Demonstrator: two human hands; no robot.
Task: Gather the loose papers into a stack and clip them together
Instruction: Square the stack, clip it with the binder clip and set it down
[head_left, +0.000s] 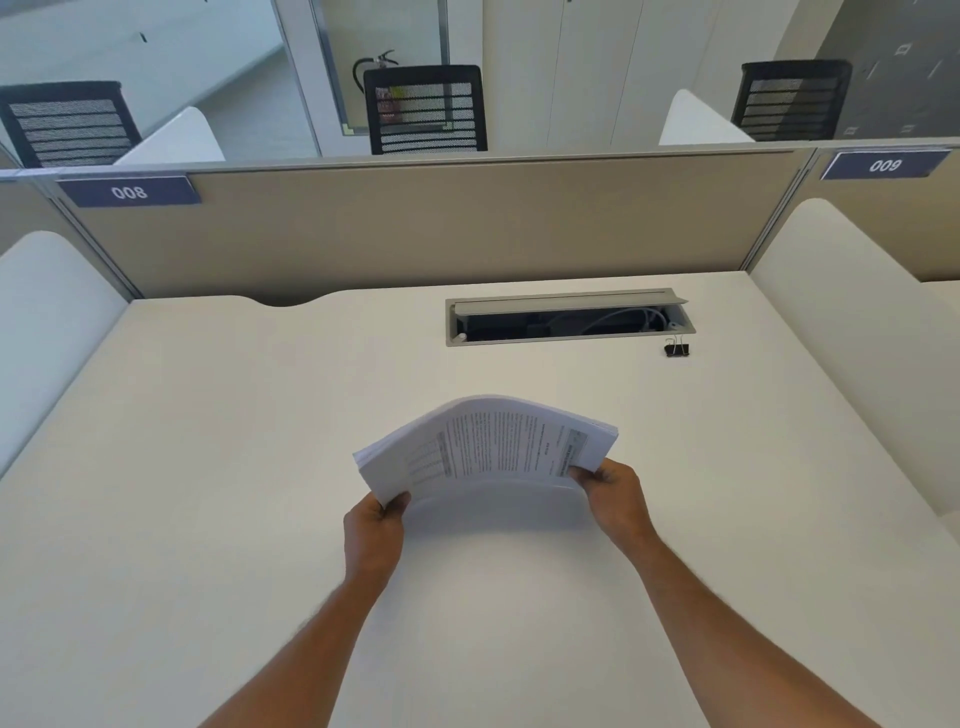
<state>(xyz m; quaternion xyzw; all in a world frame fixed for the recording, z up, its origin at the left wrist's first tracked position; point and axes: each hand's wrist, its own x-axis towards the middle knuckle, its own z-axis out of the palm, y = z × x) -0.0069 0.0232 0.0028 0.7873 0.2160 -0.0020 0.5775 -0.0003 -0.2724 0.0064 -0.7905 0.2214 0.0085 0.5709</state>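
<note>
- White printed sheets, the stack of papers (488, 441), are held up above the desk (208, 467), bowed upward in the middle, with a shadow thrown on the surface beneath.
- Its long axis is seen to run left to right across the body, the right end lifted a little higher than the left.
- At the near left corner the stack is pinched by the left hand (375, 535), thumb on top.
- At the near right corner it is gripped by the right hand (615, 493), thumb laid over the printed face.
- Neither hand is free at this moment; both are closed on paper.
- Gathering is judged done or nearly so: no loose sheet is seen lying on the desk.
- Clipping is not yet done: the black binder clip (677, 349) is seen lying alone, well apart from the stack, beyond it and to the right, just in front of the open cable tray (569, 318).
- Nearer to it, plainly, is the right hand, so a reach forward and rightward is judged likely, with the stack left to the left hand.
- Sagging or fanning of the sheets in a one-handed hold is the risk to be watched.
</note>
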